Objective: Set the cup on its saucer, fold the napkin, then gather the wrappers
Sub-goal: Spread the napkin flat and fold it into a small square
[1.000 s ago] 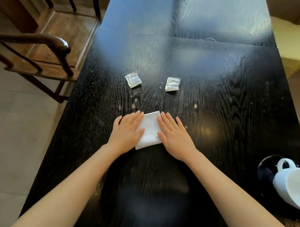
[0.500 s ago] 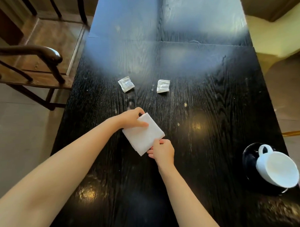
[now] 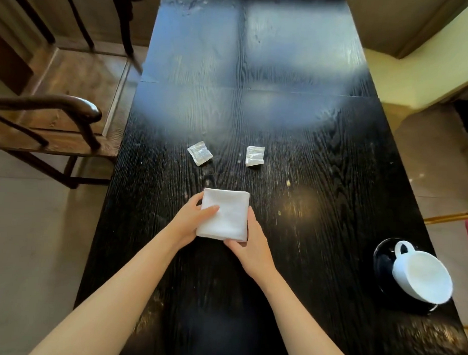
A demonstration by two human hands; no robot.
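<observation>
I read step one as complete: the cup (image 3: 423, 279) sits on its saucer (image 3: 383, 265) at the near right of the table (image 3: 334, 167). Step two looks nearly complete: the napkin (image 3: 225, 214) is a folded square at table centre. My left hand (image 3: 190, 222) grips its left edge, thumb on top; my right hand (image 3: 251, 247) pinches its near right corner. Step three is outstanding: two wrappers, left (image 3: 199, 152) and right (image 3: 254, 156), lie untouched just beyond the napkin.

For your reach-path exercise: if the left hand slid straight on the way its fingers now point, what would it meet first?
The left hand points right, over the folded napkin; it would probably meet the right hand at the napkin's right edge first, though height is unclear.
</observation>
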